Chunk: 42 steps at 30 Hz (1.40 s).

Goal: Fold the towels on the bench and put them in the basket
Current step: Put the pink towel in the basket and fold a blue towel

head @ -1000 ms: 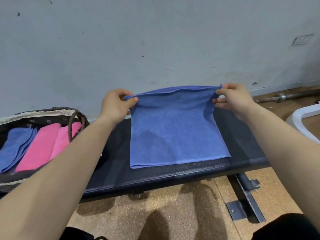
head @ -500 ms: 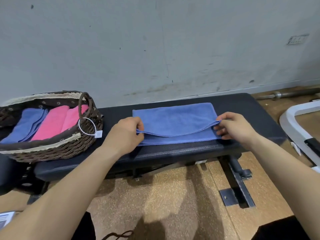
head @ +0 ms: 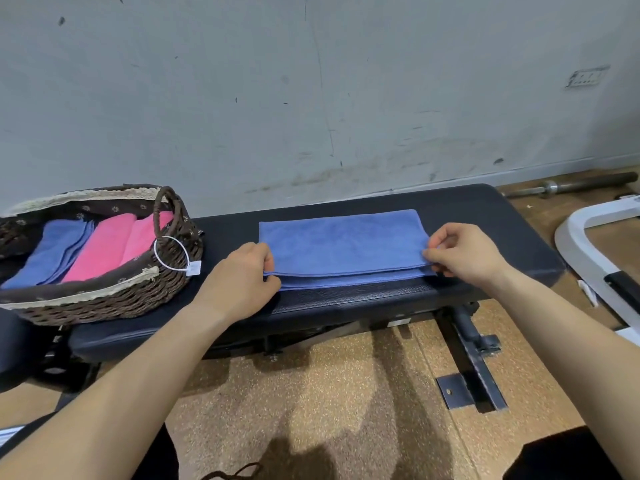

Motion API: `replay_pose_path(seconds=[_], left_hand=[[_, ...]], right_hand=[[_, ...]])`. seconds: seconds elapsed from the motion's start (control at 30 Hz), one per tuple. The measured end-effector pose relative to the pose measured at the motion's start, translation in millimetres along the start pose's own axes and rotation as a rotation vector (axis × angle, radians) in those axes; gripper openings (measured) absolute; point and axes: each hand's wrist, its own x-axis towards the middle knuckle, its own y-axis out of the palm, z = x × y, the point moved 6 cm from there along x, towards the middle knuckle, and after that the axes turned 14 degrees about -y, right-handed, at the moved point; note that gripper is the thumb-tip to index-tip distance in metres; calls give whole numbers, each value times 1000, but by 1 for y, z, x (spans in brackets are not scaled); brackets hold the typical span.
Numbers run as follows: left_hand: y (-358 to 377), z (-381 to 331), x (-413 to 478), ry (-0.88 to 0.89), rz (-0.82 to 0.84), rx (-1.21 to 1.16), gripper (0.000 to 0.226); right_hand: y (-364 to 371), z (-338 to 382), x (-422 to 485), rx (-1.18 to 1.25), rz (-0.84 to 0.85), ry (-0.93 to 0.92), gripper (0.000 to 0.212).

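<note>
Grey, scuffed plaster wall filled the upper half of the view, above a speckled tan floor. A black padded bench ran left to right in front of the wall. A brown wicker basket with a dark flowered lining sat on the bench's left end. A blue towel lay flat near the middle of the bench, folded over on itself, its open edges toward the bench's front edge.

Both bare forearms reached in from below. The left hand, fingers curled, pinched the towel's near left corner. The right hand pinched the near right corner between thumb and fingertips, with the other fingers bent above it.

There was one towel on the bench. The basket held two folded pink towels and one folded blue stack side by side; whether that stack was a single towel could not be told. One white tag hung on a loop from the basket's handle. Beyond the bench's right end were one white frame and one barbell on the floor.
</note>
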Motion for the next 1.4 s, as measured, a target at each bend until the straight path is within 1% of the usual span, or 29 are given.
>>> replay_pose_path(seconds=[0.13, 0.2, 0.27, 0.3, 0.4, 0.47, 0.5, 0.53, 0.6, 0.67, 0.77, 0.87, 0.97, 1.07, 1.27, 1.3, 1.4], left_hand=[[8, 0, -2, 8, 25, 130, 10], [8, -1, -2, 27, 29, 189, 10], [7, -6, -2, 41, 26, 277, 16], [6, -10, 0, 45, 8, 296, 21], [5, -31, 7, 66, -106, 201, 32], [8, -51, 13, 161, -255, 224, 32], [12, -59, 17, 190, -299, 241, 31], [18, -65, 23, 197, -296, 233, 32], [36, -75, 35, 169, -167, 188, 41], [53, -76, 47, 109, -52, 173, 53], [69, -67, 60, 54, 22, 216, 64], [75, -50, 67, 38, 49, 233, 71], [73, -35, 71, 40, 28, 241, 74], [71, -31, 72, 31, 19, 234, 75], [68, -27, 54, -3, 20, 205, 73], [66, -26, 47, -3, 19, 167, 71], [51, -21, 29, -18, -2, -87, 58]], right_hand=[[10, 1, -2, -232, 82, -74, 12], [11, 7, -1, -398, 115, -93, 12], [11, 16, 0, -552, 121, -112, 9], [12, 23, 1, -582, 108, -128, 9], [31, 51, 6, -543, 56, -258, 23], [58, 71, 9, -505, 115, -366, 35], [73, 79, 11, -499, 160, -409, 40], [86, 84, 14, -502, 193, -440, 45], [105, 89, 21, -530, 213, -473, 54], [115, 89, 31, -565, 225, -478, 62], [123, 72, 40, -597, 314, -418, 69], [118, 47, 45, -634, 390, -359, 75], [96, 19, 52, -670, 378, -276, 77], [79, 3, 52, -677, 347, -226, 80], [82, 7, 37, -671, 369, -240, 77], [83, 8, 32, -677, 385, -244, 77], [82, 11, 21, -692, 403, -254, 77]])
